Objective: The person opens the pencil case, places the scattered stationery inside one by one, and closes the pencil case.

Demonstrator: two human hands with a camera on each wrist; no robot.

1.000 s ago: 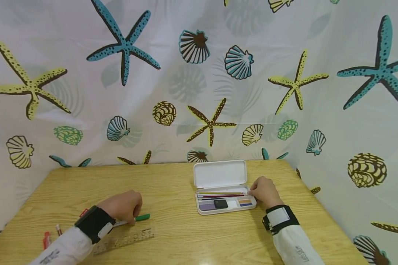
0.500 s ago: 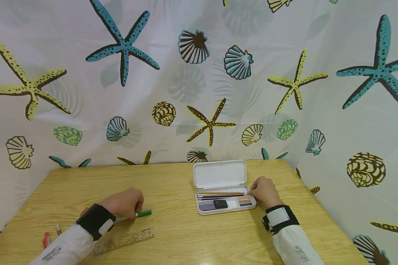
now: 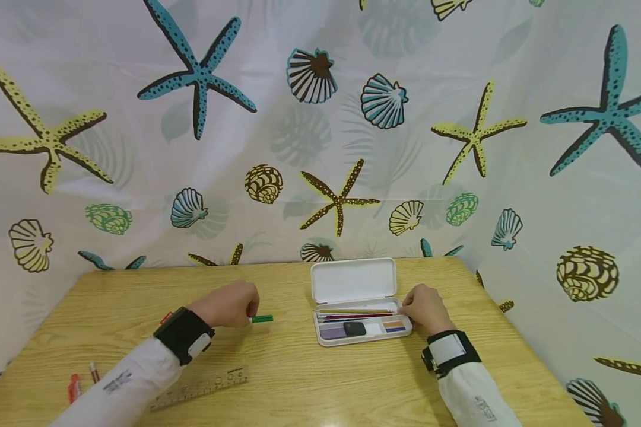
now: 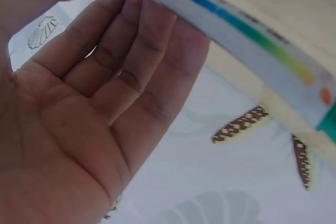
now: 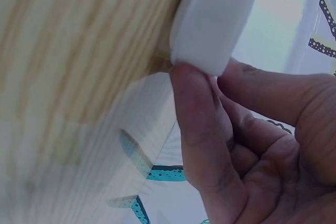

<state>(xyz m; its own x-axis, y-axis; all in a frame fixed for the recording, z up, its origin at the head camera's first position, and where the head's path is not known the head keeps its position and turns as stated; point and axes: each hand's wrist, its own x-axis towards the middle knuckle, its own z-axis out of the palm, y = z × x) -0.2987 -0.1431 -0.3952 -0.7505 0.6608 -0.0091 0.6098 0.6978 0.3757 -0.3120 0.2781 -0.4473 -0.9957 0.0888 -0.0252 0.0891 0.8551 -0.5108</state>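
Note:
My left hand (image 3: 228,303) grips a marker with a green end (image 3: 262,318) that points right, over the left-centre part of the table. In the left wrist view, the white barrel of the marker (image 4: 252,32) carries a rainbow strip, and its far end is hidden by the fingers. A white pencil case (image 3: 352,342) lies with its lid (image 3: 354,280) raised, right of centre. At the case's right end, my right hand (image 3: 427,308) pinches the rim. The right wrist view shows thumb and fingers on the white corner of the case (image 5: 210,30).
Inside the case are a yellow pencil (image 3: 355,311), other pencils, a black block (image 3: 355,328) and an orange-and-blue block (image 3: 394,325). A clear ruler (image 3: 203,388) lies at the front left. A red item (image 3: 75,388) and a brown stick (image 3: 94,372) are beside the left sleeve.
My left hand has moved right and away from me with the marker, leaving more of the table above the ruler in view. The right hand and the pencil case have stayed in place.

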